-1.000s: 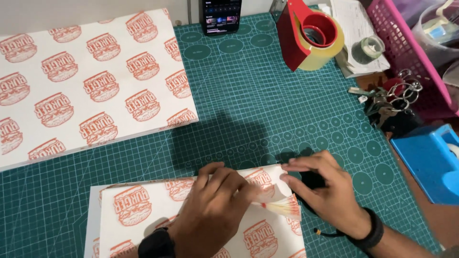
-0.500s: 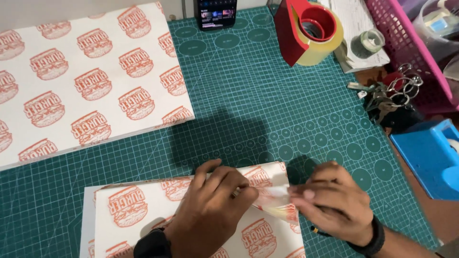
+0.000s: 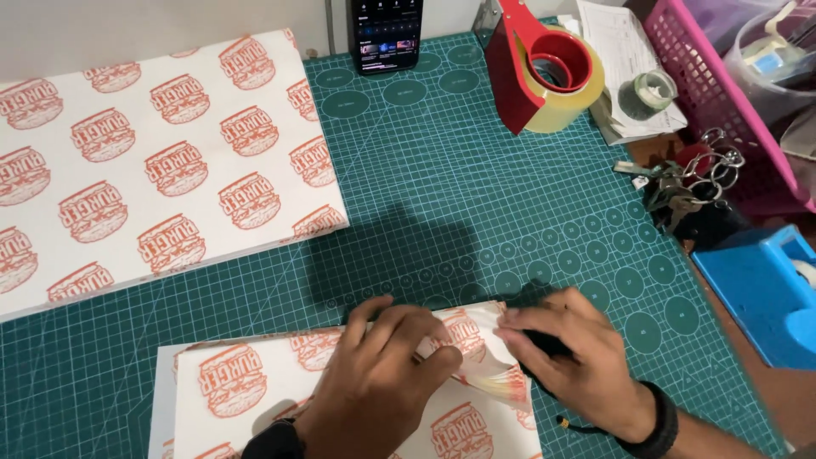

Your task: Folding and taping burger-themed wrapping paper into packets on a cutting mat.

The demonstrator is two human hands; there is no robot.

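Observation:
My left hand (image 3: 382, 374) presses down on a folded sheet of white paper printed with orange burger marks (image 3: 246, 391), its fingers pinching the paper's upper right corner. My right hand (image 3: 569, 357) lies just to the right, fingertips on that same raised corner, and it covers a small black object (image 3: 544, 344) on the mat. A fanned, reddish-edged bit of paper (image 3: 501, 382) shows between the two hands. A black band sits on each wrist.
A stack of the same printed paper (image 3: 153, 170) lies at the far left on the green cutting mat (image 3: 459, 187). A phone (image 3: 388, 34), a red tape dispenser (image 3: 544, 68), keys (image 3: 680, 183), a pink basket (image 3: 722, 85) and a blue dispenser (image 3: 765, 289) line the back and right.
Both hands have shifted slightly along the paper's corner, the right hand moving left onto it. The view has tilted a little.

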